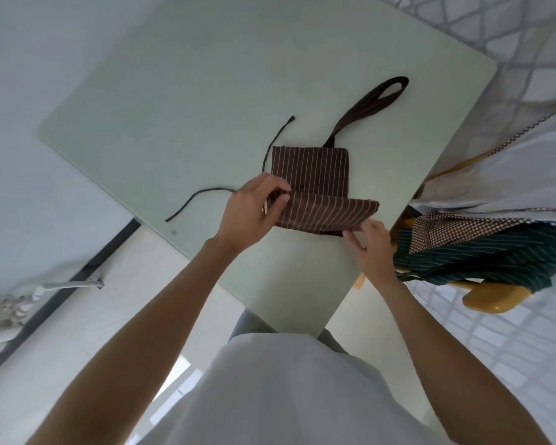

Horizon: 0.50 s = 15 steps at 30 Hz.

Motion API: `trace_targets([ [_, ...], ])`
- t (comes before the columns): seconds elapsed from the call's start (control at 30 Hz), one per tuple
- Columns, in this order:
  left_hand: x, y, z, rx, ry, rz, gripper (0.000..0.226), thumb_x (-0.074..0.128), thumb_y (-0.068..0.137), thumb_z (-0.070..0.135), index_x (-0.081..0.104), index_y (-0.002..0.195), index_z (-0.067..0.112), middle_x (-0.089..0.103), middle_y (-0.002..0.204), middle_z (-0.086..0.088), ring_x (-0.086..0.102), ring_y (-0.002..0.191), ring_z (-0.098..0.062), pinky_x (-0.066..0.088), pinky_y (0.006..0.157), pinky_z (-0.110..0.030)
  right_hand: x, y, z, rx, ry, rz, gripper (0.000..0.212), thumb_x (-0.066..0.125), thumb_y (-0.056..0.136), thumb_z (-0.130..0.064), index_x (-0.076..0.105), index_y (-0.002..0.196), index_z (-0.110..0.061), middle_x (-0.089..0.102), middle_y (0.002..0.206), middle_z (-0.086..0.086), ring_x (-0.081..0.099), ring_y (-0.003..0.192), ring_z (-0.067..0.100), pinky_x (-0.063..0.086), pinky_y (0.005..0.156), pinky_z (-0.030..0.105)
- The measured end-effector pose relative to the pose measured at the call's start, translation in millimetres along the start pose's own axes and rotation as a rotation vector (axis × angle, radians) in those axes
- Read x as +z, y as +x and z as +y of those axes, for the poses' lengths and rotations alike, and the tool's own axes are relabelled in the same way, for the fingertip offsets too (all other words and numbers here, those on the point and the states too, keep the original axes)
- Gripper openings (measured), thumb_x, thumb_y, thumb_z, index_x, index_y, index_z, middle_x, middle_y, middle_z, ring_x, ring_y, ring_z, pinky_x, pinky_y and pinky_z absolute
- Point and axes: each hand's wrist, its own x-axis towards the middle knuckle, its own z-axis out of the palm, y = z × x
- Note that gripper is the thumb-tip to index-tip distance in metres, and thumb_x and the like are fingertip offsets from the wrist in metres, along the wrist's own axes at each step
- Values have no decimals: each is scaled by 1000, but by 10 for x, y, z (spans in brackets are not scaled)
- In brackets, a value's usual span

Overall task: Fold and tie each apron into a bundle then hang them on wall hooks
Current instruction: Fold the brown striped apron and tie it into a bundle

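Note:
A brown apron with thin white stripes (312, 175) lies folded into a narrow stack on the pale green table (206, 101). Its near part is lifted and turned over into a flap (328, 210). My left hand (254, 210) pinches the flap's left end with thumb and fingers. My right hand (371, 245) pinches the flap's right lower corner. The neck loop (379, 97) stretches away toward the far right. Two thin tie strings (199, 199) (278, 139) trail off to the left of the stack.
A wooden chair (491, 300) stands to the right of the table, draped with a dark green striped apron (495, 258), a brown checked one (463, 232) and white cloth (511, 175). A pipe with fittings (45, 290) runs along the floor at left.

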Motion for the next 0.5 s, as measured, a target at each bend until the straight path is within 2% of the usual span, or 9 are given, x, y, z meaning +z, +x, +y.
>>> trace_targets([
  [0.07,57,272,-108,-53,-15,-18,13,55,93,21,62,99,12,63,92,3,58,76,-10,52,68,-27,-25,34,-33,57,1,-6,39,49,92,-39,61,98,-3,65,94,11,56,92,25,37,75,26],
  [0.17,227,703,-385,-240,-66,-126,13,54,93,22,62,101,15,66,96,4,61,84,-13,53,80,-36,-75,200,-36,118,25,-39,27,47,97,-27,53,102,-1,59,80,6,56,72,20,34,56,14],
  [0.23,354,898,-570,-340,-65,-211,12,54,93,22,62,100,17,67,94,5,62,86,-14,52,84,-37,-100,328,-28,135,-10,-5,26,49,97,-25,54,103,-1,57,74,4,54,64,17,33,53,13],
  [0.37,566,1101,-786,-407,-14,-329,14,52,95,23,62,100,16,68,96,1,62,88,-17,48,79,-28,-72,508,-4,183,-99,46,22,55,94,-25,59,99,-4,62,77,5,55,67,16,38,59,24],
  [0.5,714,1113,-896,-407,66,-393,17,53,94,24,63,103,13,66,103,-3,60,95,-20,43,79,-27,-10,543,25,297,-94,35,22,60,91,-24,60,105,-7,68,90,8,64,77,22,47,66,27],
])
